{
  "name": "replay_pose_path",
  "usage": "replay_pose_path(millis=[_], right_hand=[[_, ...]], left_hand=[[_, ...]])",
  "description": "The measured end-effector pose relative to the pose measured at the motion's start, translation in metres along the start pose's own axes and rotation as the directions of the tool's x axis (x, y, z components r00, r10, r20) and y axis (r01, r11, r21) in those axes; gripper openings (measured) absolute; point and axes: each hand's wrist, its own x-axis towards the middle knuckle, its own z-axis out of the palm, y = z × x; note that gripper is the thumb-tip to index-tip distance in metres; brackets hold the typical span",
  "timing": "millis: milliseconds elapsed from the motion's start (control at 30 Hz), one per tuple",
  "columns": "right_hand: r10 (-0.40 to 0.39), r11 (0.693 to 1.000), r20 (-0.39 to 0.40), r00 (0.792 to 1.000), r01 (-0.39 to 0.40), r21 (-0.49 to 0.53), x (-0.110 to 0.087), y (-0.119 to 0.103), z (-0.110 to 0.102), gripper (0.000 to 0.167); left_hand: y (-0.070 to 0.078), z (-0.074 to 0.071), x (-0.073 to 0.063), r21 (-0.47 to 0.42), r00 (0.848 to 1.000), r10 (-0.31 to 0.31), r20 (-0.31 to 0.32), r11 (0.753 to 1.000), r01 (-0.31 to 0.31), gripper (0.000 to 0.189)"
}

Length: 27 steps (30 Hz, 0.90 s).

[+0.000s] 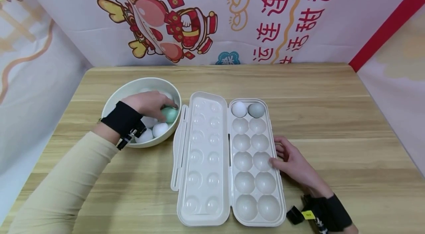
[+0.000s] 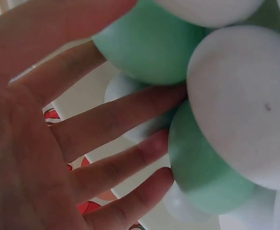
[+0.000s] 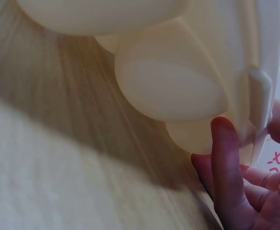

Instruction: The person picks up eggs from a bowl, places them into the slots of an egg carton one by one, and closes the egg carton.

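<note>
The left hand (image 1: 149,105) pinches a smooth green egg (image 1: 170,114) between thumb and index finger, its other fingers spread against more eggs inside the deep, round, cream bowl (image 1: 121,92). Over here, the right hand's (image 1: 293,162) thumb and fingers pinch the rim of the white plastic egg box (image 1: 244,182), where a white egg (image 1: 239,109) and a greyish egg (image 1: 256,110) fill the far row of rounded cups. The open, dimpled lid (image 1: 205,145) lies just beside the bowl; wood-grain tabletop (image 1: 332,123) stretches widely rightward.
</note>
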Motion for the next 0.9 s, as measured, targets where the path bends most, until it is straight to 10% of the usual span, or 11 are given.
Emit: replay_pose_path(millis=[533,900], right_hand=[[0.029,1.000,-0.008,1.000,-0.029,-0.004,-0.001,-0.004,0.000,0.049],[0.036,0.999,-0.011,0.999,-0.036,-0.006,-0.001,-0.002,-0.001,0.049]], left_hand=[[0.014,0.008,0.012,0.129,0.987,-0.163,0.007,0.979,0.161,0.042],[0.015,0.005,0.014,0.144,0.997,-0.080,0.014,0.987,0.077,0.039]])
